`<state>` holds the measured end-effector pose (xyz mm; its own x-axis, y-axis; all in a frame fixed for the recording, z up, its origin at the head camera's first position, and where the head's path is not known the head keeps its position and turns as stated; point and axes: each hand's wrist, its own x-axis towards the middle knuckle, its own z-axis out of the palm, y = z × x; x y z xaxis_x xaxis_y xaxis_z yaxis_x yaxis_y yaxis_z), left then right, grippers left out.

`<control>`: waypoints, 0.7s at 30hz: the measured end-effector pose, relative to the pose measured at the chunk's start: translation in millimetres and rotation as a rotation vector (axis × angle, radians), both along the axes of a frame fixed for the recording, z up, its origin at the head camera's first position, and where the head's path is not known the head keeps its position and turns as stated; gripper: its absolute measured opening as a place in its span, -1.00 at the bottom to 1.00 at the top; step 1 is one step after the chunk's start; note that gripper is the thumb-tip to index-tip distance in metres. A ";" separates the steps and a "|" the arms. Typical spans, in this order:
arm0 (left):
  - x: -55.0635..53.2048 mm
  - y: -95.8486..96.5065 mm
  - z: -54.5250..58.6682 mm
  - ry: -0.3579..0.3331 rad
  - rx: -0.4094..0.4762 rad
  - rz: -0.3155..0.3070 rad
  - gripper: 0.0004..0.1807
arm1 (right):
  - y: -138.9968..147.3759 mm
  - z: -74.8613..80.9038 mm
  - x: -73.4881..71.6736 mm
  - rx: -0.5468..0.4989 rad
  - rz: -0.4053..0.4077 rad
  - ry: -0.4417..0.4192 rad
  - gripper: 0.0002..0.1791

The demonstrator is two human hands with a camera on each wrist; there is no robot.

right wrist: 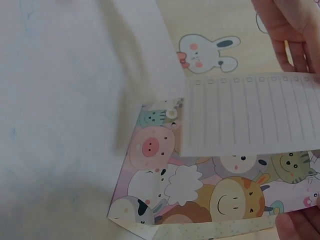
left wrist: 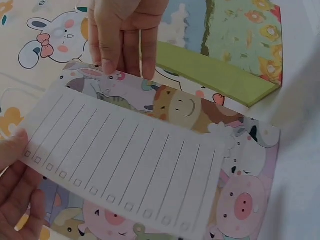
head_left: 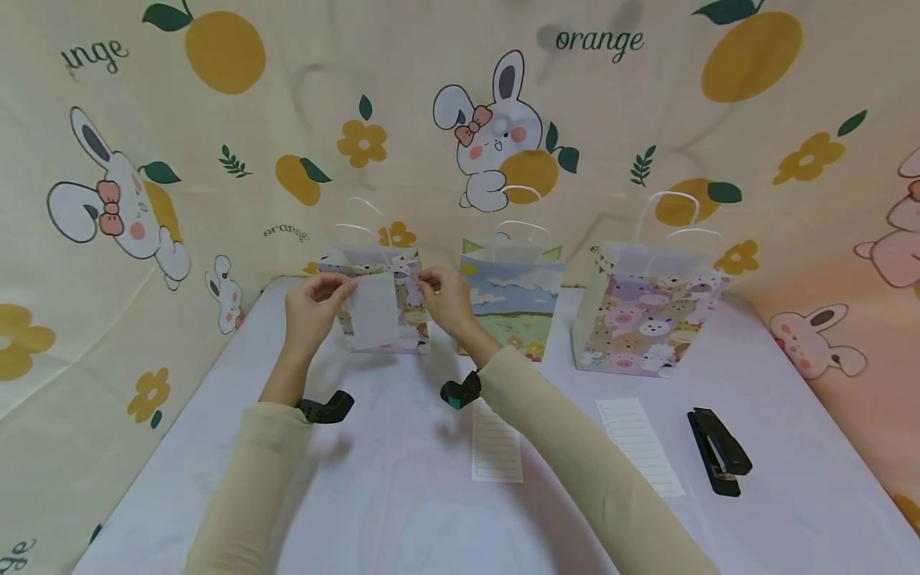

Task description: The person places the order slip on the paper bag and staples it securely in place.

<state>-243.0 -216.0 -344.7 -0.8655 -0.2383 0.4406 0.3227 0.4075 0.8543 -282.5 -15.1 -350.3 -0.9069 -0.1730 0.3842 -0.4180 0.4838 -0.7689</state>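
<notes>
A gift bag point(head_left: 414, 319) printed with cartoon animals stands at the left of the row. My left hand point(head_left: 311, 307) pinches the edge of a white lined card point(head_left: 376, 311) between thumb and fingers, holding it over the bag's front. Ruled lines and small check boxes cover the card point(left wrist: 125, 160) in the left wrist view. At the bag's other side, my right hand point(head_left: 451, 302) grips its upper edge with thumb and fingertips. Only part of this hand point(right wrist: 299, 227) enters the right wrist view, at the lower right corner.
A landscape-printed bag point(head_left: 513, 303) and another animal-print bag point(head_left: 640, 323) stand to the right. Two lined cards, one near the middle point(head_left: 497, 447) and one farther right point(head_left: 640, 447), lie on the white table point(head_left: 374, 495). A black stapler point(head_left: 719, 451) lies beyond them.
</notes>
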 end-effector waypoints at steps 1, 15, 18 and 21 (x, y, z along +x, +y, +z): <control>-0.1 0.4 0.8 0.010 -0.010 0.005 -0.82 | 0.6 0.0 0.8 0.002 0.003 -0.003 -0.82; 0.0 6.4 3.3 0.058 -0.015 0.017 -0.77 | 7.9 5.9 10.5 -0.028 -0.001 0.094 -0.78; 8.3 12.4 12.4 0.048 -0.010 0.021 -0.78 | 7.7 10.2 12.4 -0.033 -0.012 0.193 -0.73; 17.3 19.1 22.6 0.049 -0.010 0.022 -0.81 | 6.7 14.2 13.2 -0.020 -0.018 0.240 -0.72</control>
